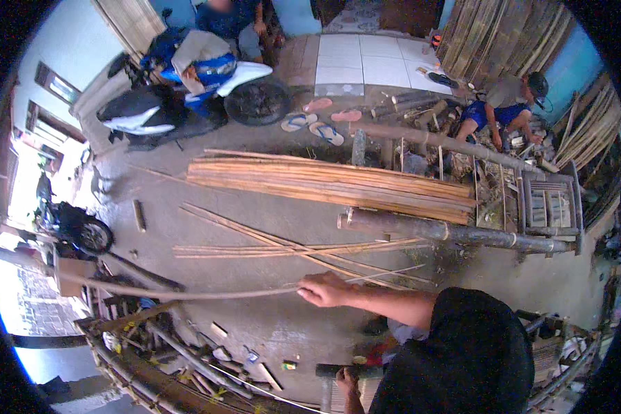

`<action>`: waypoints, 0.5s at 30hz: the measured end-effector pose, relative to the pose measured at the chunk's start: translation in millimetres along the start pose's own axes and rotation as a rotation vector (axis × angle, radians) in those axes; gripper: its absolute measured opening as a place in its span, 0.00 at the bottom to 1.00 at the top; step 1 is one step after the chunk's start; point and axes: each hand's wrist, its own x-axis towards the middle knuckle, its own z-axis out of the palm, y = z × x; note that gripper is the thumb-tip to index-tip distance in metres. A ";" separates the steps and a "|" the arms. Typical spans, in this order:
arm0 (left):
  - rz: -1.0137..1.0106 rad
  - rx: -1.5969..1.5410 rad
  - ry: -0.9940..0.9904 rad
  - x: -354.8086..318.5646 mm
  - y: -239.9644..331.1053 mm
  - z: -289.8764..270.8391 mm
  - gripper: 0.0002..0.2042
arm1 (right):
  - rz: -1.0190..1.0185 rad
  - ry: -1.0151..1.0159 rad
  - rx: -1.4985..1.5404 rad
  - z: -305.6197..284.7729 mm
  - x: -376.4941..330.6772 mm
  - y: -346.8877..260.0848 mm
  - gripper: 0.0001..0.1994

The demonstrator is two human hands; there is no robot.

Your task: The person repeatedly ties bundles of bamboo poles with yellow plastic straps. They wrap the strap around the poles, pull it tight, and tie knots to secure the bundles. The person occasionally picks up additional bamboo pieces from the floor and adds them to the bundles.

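Note:
My right hand, at the end of a black-sleeved arm reaching left, is closed around a long bamboo strip. The strip bows away to the left, blurred at its far end, and a thin tail shows behind my wrist. Lower down, my left hand is curled against a short dark bar; what its fingers grip is hidden. Beyond my right hand, several loose bamboo strips lie crossed on the concrete floor. Farther off, a thick row of split bamboo strips lies side by side.
Thick bamboo poles form a low frame at the right, with a wooden stool at its end. Another person crouches behind it; someone else sits beside a blue-white motorcycle. Sandals and scattered scraps lie around.

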 end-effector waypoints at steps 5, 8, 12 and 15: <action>-0.307 -0.390 0.180 3.5 54.7 -52.7 0.20 | -0.089 -0.069 0.178 49.8 37.3 -110.4 0.11; -0.196 -0.245 0.386 -25.0 156.2 -93.8 0.24 | -0.168 -0.053 0.438 106.2 49.5 -192.9 0.13; 0.033 -0.201 0.700 -65.6 223.2 -123.4 0.26 | -0.194 -0.267 0.756 160.3 29.3 -309.5 0.15; -0.037 -0.410 0.814 -119.7 230.3 -125.7 0.24 | -0.312 -0.180 0.818 187.1 1.3 -375.4 0.13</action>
